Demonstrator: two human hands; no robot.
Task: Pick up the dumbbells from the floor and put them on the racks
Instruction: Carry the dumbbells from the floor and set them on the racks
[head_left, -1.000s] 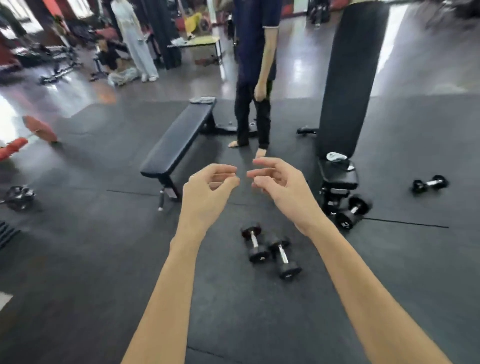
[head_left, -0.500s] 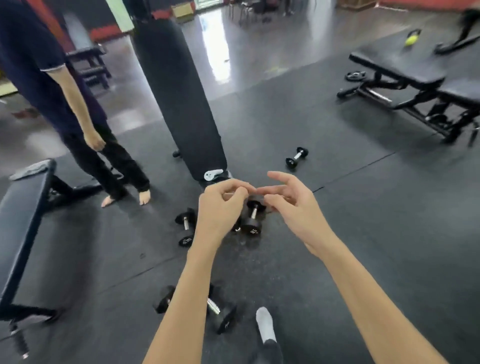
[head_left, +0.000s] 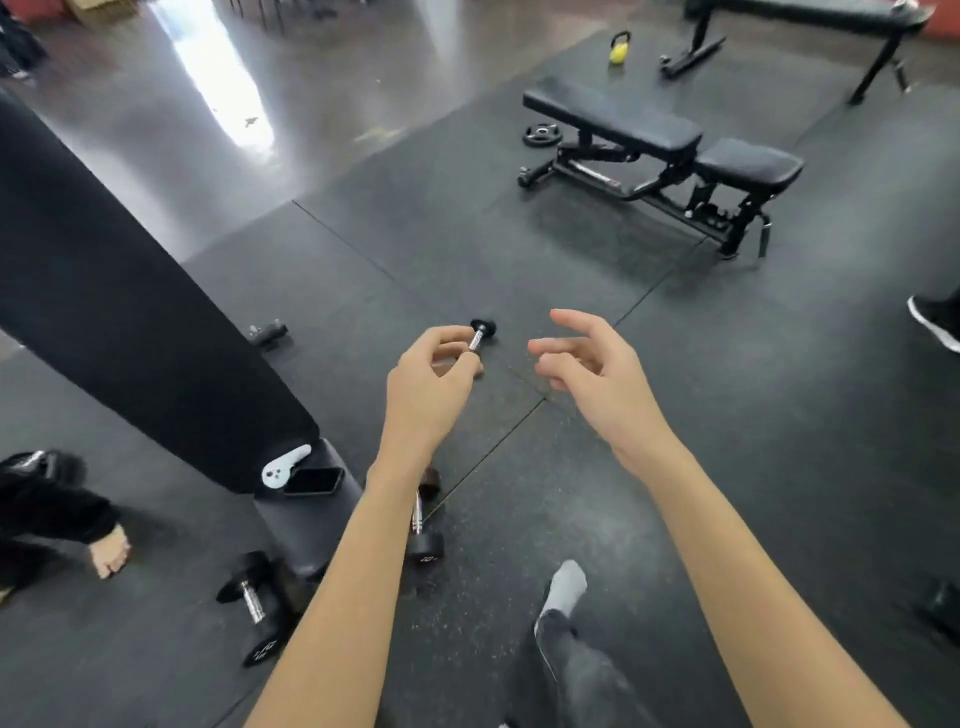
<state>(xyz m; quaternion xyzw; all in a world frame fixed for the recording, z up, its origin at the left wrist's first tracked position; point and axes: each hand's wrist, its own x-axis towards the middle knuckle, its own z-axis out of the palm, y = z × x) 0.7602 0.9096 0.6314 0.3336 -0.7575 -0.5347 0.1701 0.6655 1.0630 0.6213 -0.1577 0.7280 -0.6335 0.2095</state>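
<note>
Beyond the left hand (head_left: 426, 387), a small dumbbell (head_left: 480, 332) lies on the floor; the hand's fingers cover its near end. Below the left forearm, a second dumbbell (head_left: 423, 525) is partly hidden, its far head mostly behind the wrist. Left of that forearm, the padded bench (head_left: 304, 525) is partly covered by the arm. Far right of the right hand (head_left: 587, 364), a shoe (head_left: 935, 322) is cut off by the picture's edge.

Dumbbell (head_left: 257, 621) left of dumbbell (head_left: 423, 525); bench (head_left: 670, 145) far right.
</note>
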